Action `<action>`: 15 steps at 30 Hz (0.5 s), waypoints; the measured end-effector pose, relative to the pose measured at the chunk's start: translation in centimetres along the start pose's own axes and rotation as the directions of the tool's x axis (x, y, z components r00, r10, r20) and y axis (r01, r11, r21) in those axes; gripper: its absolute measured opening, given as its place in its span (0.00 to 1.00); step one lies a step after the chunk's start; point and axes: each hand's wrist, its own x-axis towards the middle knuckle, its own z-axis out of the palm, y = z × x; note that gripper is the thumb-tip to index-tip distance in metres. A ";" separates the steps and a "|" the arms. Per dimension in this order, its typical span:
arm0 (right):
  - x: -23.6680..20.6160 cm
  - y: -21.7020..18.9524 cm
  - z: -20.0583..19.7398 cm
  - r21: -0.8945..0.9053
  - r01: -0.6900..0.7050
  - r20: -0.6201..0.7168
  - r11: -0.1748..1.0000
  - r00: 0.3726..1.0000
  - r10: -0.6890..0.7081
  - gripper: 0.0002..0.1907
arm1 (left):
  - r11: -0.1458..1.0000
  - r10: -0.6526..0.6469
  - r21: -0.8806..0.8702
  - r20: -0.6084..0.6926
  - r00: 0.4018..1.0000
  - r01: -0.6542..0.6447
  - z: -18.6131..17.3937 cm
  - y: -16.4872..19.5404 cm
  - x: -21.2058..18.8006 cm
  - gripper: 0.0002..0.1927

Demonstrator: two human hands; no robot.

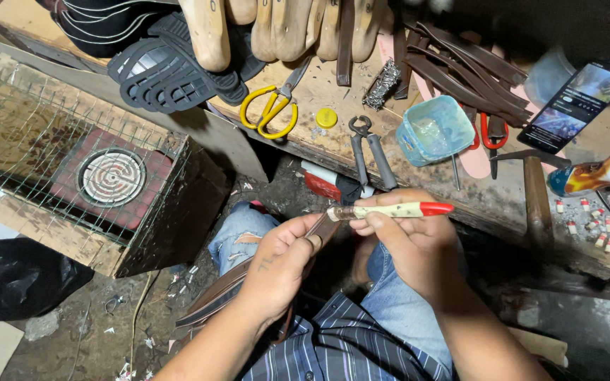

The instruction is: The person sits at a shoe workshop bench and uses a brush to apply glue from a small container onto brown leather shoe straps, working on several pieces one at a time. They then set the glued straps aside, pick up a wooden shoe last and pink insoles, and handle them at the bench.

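Observation:
My left hand (280, 264) grips a long brown leather strap (213, 296) that runs down to the lower left over my lap. My right hand (407, 236) holds a small brush with a cream handle and red end (397, 210), held level, its bristle end touching the top of the strap near my left thumb. Both hands hover over my knees in blue jeans, just below the workbench edge.
On the wooden workbench (333, 92) lie yellow-handled scissors (271, 109), pincers (368, 152), a light blue tub (435, 127), a hammer (534, 187), a phone (577, 106), brown straps (460, 70), wooden lasts (277, 28) and black soles (171, 70). A wire-covered heater box (107, 176) stands at left.

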 end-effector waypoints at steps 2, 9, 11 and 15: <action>-0.2 0.3 0.5 -0.010 0.039 -0.039 0.999 0.998 -0.039 0.11 | 1.000 -0.009 -0.004 -0.003 1.000 0.009 -0.1 0.1 -0.3 0.21; -0.6 0.7 0.1 -0.025 0.134 0.076 0.991 0.988 -0.131 0.10 | 0.980 -0.041 -0.196 -0.022 0.999 0.036 -1.0 0.3 -0.5 0.21; -0.7 0.7 0.1 -0.034 0.152 0.036 0.988 0.988 -0.150 0.11 | 0.976 -0.050 -0.213 -0.036 0.998 0.042 -1.1 0.5 -0.5 0.21; -0.8 0.4 0.6 0.056 0.233 0.054 0.971 0.970 -0.236 0.10 | 0.996 -0.006 -0.089 -0.039 0.999 0.003 -0.5 0.5 -0.6 0.21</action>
